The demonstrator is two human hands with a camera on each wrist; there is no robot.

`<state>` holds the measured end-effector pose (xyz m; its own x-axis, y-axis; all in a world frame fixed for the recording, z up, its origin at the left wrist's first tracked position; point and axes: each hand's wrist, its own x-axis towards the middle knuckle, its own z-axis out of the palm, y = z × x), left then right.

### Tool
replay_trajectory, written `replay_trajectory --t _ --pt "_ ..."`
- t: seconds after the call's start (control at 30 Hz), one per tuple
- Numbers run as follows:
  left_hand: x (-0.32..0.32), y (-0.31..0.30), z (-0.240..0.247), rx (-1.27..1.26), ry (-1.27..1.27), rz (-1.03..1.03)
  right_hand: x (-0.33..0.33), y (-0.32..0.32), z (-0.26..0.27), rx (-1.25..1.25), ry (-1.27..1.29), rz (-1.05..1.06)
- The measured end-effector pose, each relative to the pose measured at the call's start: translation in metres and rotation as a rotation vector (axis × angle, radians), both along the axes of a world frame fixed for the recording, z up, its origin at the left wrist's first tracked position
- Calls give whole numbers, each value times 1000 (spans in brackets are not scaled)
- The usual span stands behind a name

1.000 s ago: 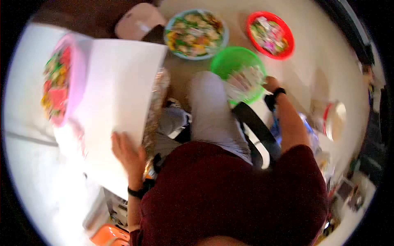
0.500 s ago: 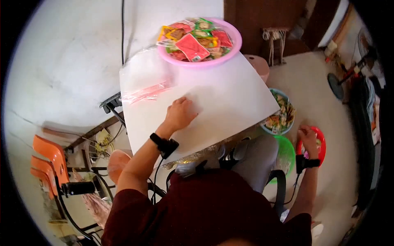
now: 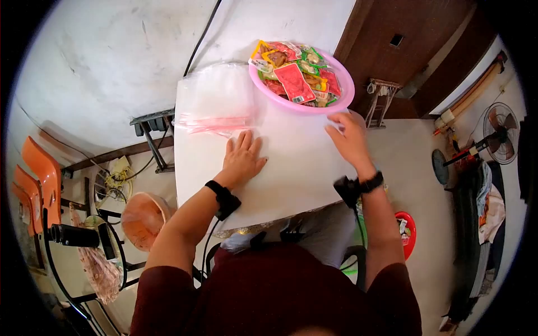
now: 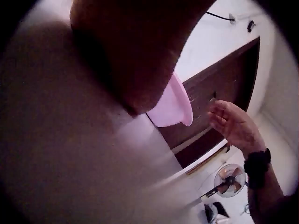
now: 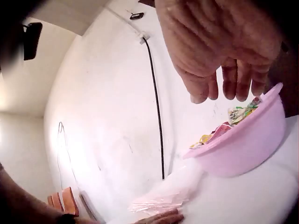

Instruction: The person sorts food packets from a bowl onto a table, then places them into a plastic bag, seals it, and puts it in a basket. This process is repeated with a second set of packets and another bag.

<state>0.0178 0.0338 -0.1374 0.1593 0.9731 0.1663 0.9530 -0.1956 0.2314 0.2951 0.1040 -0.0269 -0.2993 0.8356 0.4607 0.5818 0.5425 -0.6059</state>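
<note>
My left hand rests on the white table, fingers spread, fingertips right at the pink edge strips of a stack of clear plastic bags. A pink basin heaped with small sealed food packets stands at the table's far side. My right hand hangs in the air by the near rim of that basin, its fingers loosely bent. The right wrist view shows its palm and fingers with nothing in them. In the left wrist view, dark skin of the near hand covers much of the picture.
Below the table's right edge a red bowl with packets sits on the floor, a green basin beside it partly hidden by my arm. Orange chairs and a peach-coloured bucket stand left; a fan is at right.
My right hand has come up from the bowls on the floor at right to beside the pink basin. My head view has turned toward the table; the left hand stays on the tabletop.
</note>
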Motion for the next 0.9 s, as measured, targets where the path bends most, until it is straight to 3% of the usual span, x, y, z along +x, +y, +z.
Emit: replay_trajectory --t 0.1,0.2,0.4,0.5,0.6,0.8,0.9 --pt "3 -5 4 38 -26 21 -27 62 -15 156 -5 6" --pt "4 -5 12 34 -55 34 -53 103 -20 119 -86 -53" --pt "3 -3 -3 110 -91 75 -86 141 -13 39 -427 -179" --pt "3 -3 0 110 -113 77 -95 150 -9 -52 -465 -231" --pt "3 -3 1 111 -103 76 -96 154 -17 -16 -417 -314" --pt "4 -3 3 118 -105 75 -84 161 1 -244 -200 -93" --pt "3 -2 1 116 -106 79 -78 138 20 -164 161 -69"
